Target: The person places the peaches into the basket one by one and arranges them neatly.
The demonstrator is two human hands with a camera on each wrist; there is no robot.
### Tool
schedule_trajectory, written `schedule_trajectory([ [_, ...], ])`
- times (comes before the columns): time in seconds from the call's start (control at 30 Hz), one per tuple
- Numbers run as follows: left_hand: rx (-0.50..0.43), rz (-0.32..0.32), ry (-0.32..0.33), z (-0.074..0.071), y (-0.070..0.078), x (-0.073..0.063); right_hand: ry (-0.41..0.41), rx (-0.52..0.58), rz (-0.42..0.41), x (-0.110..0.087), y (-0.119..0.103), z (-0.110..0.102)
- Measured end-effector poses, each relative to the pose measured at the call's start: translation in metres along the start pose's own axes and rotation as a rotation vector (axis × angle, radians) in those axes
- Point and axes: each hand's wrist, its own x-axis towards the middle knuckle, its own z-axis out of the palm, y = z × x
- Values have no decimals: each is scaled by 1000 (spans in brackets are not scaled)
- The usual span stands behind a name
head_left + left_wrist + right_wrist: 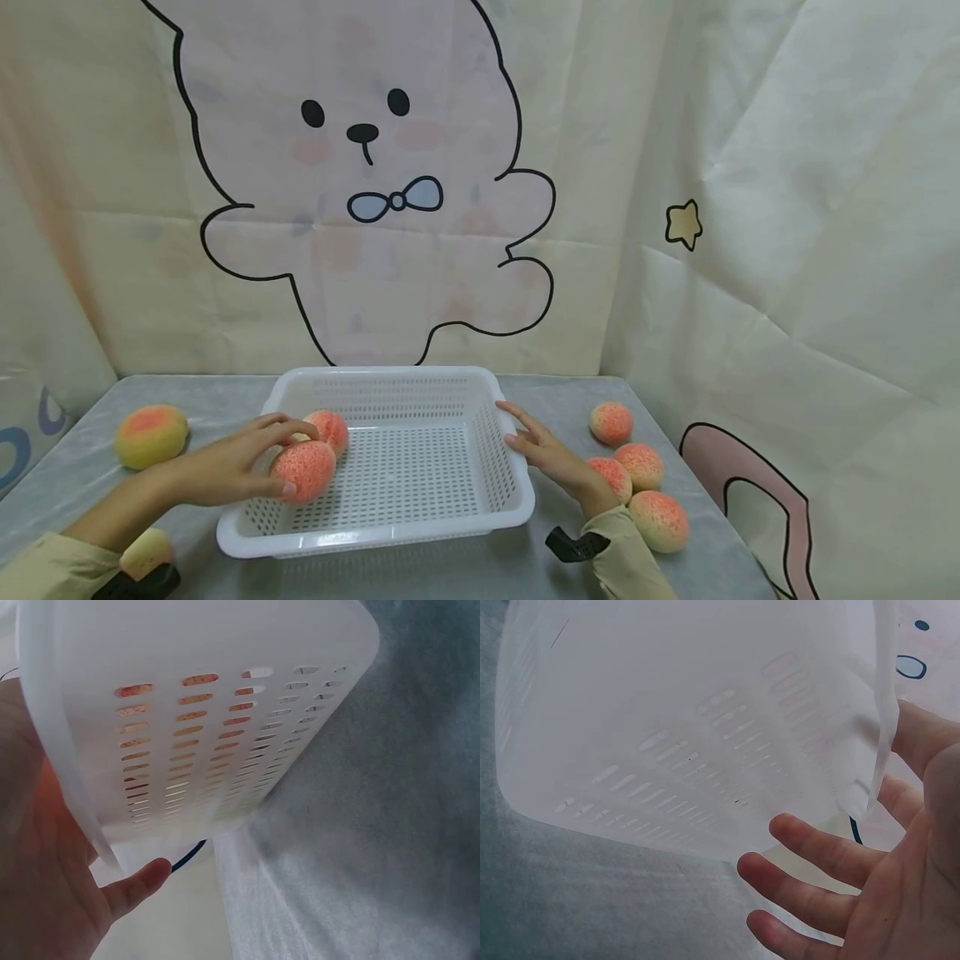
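A white plastic basket (420, 533) with slotted walls stands on the table. Inside its left end, my left hand (228, 468) holds a pink-speckled peach (303, 473) between thumb and fingers. A second peach (330, 431) lies just behind it, partly covered by my fingers. My right hand (551, 454) grips the basket's right rim, with several fingers spread along the outside of the wall in the right wrist view. Through the slots in the left wrist view, peach colour shows, while the left fingertips are hidden behind the rim.
Several peaches (658, 521) sit together on the grey table (555, 575) beside my right forearm. At the left are a yellow-pink peach (152, 436) and a paler fruit (146, 554), half hidden by my left wrist. A cartoon-printed curtain (570, 292) hangs behind the table.
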Motion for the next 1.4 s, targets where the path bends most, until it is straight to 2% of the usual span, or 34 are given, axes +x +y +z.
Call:
schedule_trajectory([
  [0.43,38,-68,3,3,0,-1,-12,-3,-11,1,1,0],
  [0.67,62,-74,-14,1,1,-1,-23,-2,-33,1,-2,0],
  [1.0,95,-145,-28,1,5,2,-15,-8,-26,0,-1,0],
  [1.4,113,-113,-27,3,7,5,-18,1,-20,0,-2,1],
])
